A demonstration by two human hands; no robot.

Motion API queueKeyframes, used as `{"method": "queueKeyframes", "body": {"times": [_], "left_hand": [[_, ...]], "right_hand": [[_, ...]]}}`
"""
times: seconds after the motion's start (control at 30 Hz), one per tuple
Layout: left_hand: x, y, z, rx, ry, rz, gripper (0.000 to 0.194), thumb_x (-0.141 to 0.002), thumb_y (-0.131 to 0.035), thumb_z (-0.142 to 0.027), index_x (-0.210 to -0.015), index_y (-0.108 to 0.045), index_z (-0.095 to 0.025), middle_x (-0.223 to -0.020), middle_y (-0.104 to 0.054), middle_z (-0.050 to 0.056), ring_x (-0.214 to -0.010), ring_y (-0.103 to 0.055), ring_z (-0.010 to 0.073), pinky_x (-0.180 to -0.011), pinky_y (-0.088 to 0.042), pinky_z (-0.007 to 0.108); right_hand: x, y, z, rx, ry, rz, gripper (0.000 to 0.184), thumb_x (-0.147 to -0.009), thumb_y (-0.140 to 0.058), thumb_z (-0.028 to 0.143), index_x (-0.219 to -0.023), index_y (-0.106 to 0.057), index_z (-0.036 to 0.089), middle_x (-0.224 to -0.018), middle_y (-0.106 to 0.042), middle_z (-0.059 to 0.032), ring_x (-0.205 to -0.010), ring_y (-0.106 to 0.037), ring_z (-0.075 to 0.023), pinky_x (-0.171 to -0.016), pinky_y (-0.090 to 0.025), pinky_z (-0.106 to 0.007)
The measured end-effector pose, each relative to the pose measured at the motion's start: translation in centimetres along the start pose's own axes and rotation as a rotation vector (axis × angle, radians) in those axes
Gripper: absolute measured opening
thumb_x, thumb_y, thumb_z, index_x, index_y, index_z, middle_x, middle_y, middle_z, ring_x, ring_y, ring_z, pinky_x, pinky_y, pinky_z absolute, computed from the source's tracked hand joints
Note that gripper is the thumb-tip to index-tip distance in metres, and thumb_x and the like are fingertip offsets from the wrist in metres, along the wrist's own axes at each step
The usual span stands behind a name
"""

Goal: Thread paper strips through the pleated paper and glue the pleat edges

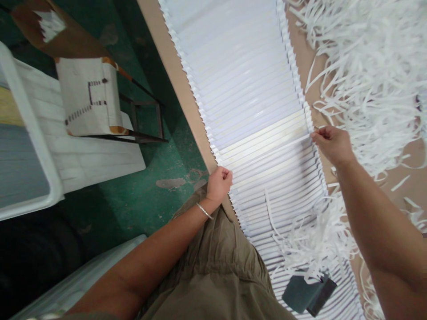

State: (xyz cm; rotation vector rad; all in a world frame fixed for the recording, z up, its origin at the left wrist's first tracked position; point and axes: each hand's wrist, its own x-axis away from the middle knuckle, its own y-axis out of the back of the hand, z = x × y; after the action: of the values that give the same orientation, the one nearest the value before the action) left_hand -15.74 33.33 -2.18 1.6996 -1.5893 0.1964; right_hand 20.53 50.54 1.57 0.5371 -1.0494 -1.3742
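A long row of overlapping white sheets (pixel 247 89) with notched side edges runs along the brown table. At the row's left edge my left hand (pixel 219 184) is closed in a pinch on the edge of a white sheet. My right hand (pixel 332 144) pinches the right edge of a sheet across from it, thumb and forefinger together. Between the two hands that sheet lies slightly raised off the others. A loose narrow white strip (pixel 267 204) rests on the row just below my hands.
Heaps of shredded white strips (pixel 370 84) cover the table's right side, and a smaller pile (pixel 313 235) lies on the sheets. Near it is a dark green block (pixel 302 291). Left of the table are a woven-seat stool (pixel 86 95) and a white plastic bin (pixel 55 182).
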Motion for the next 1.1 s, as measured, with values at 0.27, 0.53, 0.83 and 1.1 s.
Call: {"method": "queueKeyframes", "body": {"times": [0.27,0.53,0.83,1.1], "left_hand": [[0.0,0.2,-0.5,-0.055,-0.021,-0.003,0.018,-0.092,-0.057,-0.029,-0.076,-0.055,-0.022,-0.061,-0.063,-0.002,-0.061,-0.063,0.0161,-0.064,-0.044,0.026],[-0.1,0.1,-0.2,-0.051,-0.044,-0.017,0.017,-0.091,-0.057,-0.031,-0.077,-0.054,-0.023,-0.062,-0.063,-0.001,-0.060,-0.061,0.0166,-0.060,-0.042,0.026],[-0.2,0.0,0.0,-0.078,-0.054,-0.019,0.017,-0.091,-0.057,-0.034,-0.078,-0.053,-0.024,-0.062,-0.062,-0.001,-0.060,-0.060,0.0172,-0.059,-0.042,0.027],[-0.6,0.2,0.5,-0.153,-0.097,-0.050,0.009,-0.089,-0.059,-0.030,-0.088,-0.052,-0.024,-0.065,-0.062,-0.001,-0.061,-0.060,0.0187,-0.062,-0.040,0.027]], "right_hand": [[0.1,-0.4,1.6,-0.008,-0.026,-0.057,0.014,-0.084,-0.071,0.030,-0.086,-0.066,0.017,-0.077,-0.068,-0.0057,-0.063,-0.051,-0.0120,-0.068,-0.040,-0.029],[-0.8,-1.6,1.3,0.054,0.024,-0.102,0.018,-0.078,-0.068,0.036,-0.078,-0.067,0.018,-0.070,-0.067,-0.0034,-0.063,-0.055,-0.0163,-0.067,-0.044,-0.030],[-1.5,-3.0,0.6,0.142,0.046,-0.096,0.018,-0.080,-0.066,0.037,-0.078,-0.066,0.019,-0.072,-0.068,-0.0047,-0.066,-0.056,-0.0185,-0.071,-0.044,-0.032],[2.1,-1.9,2.5,0.280,0.070,-0.201,0.016,-0.088,-0.059,0.035,-0.091,-0.065,0.020,-0.081,-0.067,-0.0077,-0.073,-0.056,-0.0210,-0.071,-0.041,-0.032]]}}
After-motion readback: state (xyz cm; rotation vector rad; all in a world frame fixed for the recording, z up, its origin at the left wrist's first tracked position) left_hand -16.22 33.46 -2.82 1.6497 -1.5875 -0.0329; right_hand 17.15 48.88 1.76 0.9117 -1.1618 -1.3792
